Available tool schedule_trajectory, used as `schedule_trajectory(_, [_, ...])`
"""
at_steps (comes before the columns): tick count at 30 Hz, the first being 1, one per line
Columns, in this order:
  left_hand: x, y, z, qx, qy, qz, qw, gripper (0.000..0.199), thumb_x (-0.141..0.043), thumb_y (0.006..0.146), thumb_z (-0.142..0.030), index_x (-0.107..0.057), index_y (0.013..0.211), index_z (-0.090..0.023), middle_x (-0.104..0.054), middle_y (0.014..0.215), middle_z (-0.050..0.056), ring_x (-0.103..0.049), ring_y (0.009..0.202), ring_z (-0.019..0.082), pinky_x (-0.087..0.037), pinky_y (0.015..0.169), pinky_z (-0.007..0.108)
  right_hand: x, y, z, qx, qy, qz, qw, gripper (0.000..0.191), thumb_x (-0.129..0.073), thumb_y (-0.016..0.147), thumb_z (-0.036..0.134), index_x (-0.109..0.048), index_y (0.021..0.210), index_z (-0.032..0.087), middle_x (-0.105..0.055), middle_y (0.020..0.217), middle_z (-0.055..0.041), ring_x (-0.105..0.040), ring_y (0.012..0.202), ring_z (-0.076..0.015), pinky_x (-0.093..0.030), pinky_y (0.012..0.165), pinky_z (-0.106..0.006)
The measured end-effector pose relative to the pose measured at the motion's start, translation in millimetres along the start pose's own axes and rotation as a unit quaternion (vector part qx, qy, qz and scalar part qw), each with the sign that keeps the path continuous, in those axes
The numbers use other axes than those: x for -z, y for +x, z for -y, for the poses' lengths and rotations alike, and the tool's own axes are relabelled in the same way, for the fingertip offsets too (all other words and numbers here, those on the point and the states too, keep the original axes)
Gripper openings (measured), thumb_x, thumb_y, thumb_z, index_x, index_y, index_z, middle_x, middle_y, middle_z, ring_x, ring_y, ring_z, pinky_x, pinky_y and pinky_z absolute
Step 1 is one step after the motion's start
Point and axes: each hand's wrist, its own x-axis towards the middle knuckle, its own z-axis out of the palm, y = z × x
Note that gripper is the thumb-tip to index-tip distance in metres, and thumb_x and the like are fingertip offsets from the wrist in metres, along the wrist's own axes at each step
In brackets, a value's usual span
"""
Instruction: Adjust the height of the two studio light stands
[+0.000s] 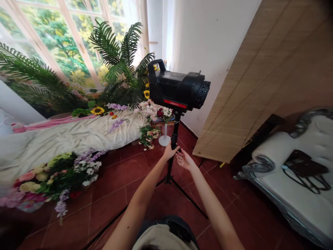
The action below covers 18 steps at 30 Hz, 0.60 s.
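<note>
A black studio light point(179, 88) with a red label sits on top of a black stand point(169, 170), its front turned to the right. Around the stand's column, below the light, my left hand point(169, 151) is wrapped. My right hand point(184, 159) is at the right side of the column, palm partly up and fingers apart, its fingertips close to a small black knob point(179, 150). Whether the fingertips touch the knob is hard to tell.
Stand legs spread over the red tiled floor point(114, 177). Flower arrangements point(39, 180) and a cloth-covered platform point(114, 128) lie left, palm leaves point(114, 52) behind. A woven screen point(223, 128) and a white sofa point(307, 205) holding a dark bag point(304, 166) are right.
</note>
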Motion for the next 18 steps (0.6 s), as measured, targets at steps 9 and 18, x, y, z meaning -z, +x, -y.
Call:
schedule_trajectory(9, [-2.8,2.0,20.8,0.03,-0.051,0.013,0.998,0.048,-0.071,0.067,-0.044,-0.054,0.102,-0.015,-0.062,0.093,0.006,-0.059,0.087,0.017,-0.047,0.087,0.037,7.8,14.1,1.7,0.112,-0.148,-0.054,0.981,0.022,-0.055,0.086,0.034,-0.063,0.078,0.015,-0.069,0.073,-0.0062,-0.055,0.05,-0.0076,-0.045,0.05,-0.018])
schedule_trajectory(18, [-3.1,3.6,28.6,0.035,-0.064,0.026,0.997,0.051,-0.071,0.067,-0.046,-0.051,0.104,-0.017,-0.058,0.086,0.002,-0.058,0.075,0.013,-0.052,0.074,0.033,5.2,2.3,9.1,0.53,-0.576,-0.183,0.595,0.018,-0.045,0.08,0.019,-0.063,0.084,0.02,-0.058,0.101,-0.0102,-0.054,0.098,-0.0234,-0.045,0.085,-0.038])
